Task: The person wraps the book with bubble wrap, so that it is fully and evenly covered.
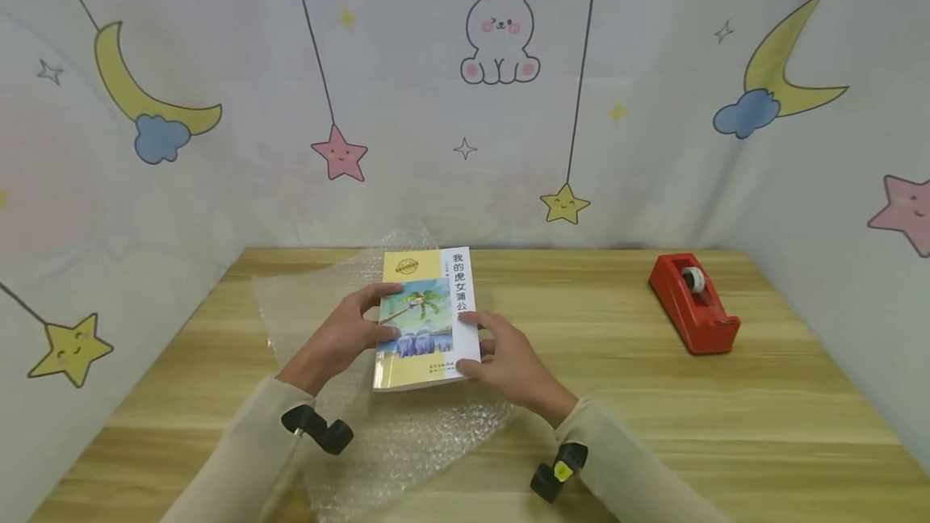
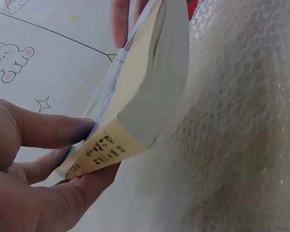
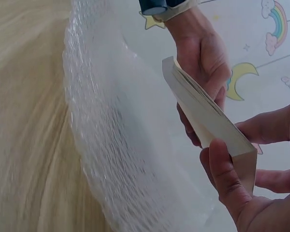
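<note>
A paperback book with a yellow and white cover and a palm tree picture is held above a sheet of bubble wrap. The left hand grips its left edge, and the right hand grips the right edge. In the left wrist view the left hand pinches the book at its spine side, thumb and fingers on opposite faces. In the right wrist view the right hand holds a corner of the book, and the bubble wrap lies below.
A red tape dispenser with a roll of tape stands at the right of the wooden table. Behind the table hangs a pale curtain with moons, stars and a rabbit. Each wrist wears a black camera mount.
</note>
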Demonstrator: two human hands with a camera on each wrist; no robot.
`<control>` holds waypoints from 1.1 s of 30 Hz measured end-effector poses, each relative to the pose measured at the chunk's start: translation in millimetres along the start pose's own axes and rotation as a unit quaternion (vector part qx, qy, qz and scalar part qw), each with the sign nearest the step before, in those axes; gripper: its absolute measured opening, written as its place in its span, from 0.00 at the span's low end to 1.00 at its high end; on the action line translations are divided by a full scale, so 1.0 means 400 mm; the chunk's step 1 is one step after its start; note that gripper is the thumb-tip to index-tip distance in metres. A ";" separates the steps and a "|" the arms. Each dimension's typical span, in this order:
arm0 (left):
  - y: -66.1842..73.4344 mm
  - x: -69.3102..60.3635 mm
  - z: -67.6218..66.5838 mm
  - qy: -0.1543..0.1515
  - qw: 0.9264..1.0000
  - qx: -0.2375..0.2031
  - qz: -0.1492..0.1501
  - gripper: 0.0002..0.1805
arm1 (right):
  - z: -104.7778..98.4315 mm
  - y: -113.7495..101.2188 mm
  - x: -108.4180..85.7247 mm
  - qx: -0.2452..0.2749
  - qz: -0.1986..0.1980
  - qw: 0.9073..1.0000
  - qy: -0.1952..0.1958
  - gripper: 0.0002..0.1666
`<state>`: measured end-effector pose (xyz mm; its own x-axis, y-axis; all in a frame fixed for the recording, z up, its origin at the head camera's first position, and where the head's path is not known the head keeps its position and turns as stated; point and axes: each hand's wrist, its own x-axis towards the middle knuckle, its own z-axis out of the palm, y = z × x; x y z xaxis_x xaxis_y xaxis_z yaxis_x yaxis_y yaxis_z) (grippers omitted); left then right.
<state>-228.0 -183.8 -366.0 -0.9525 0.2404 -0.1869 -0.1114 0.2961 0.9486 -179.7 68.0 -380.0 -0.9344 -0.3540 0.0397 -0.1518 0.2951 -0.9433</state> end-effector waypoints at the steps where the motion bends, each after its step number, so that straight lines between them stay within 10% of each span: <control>1: -0.004 -0.003 -0.005 0.000 1.000 -0.002 0.001 0.38 | 0.006 -0.001 0.001 0.000 -0.002 1.000 -0.001 0.38; 33: -0.092 -0.025 -0.117 0.009 0.998 0.069 0.001 0.33 | 0.166 0.004 0.069 -0.090 0.012 0.996 -0.004 0.36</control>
<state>-227.7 -240.3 -387.0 -0.9578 0.2244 -0.1794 -0.0709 0.4204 0.9046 -184.3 -0.1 -402.3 -0.9357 -0.3525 0.0151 -0.1861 0.4567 -0.8700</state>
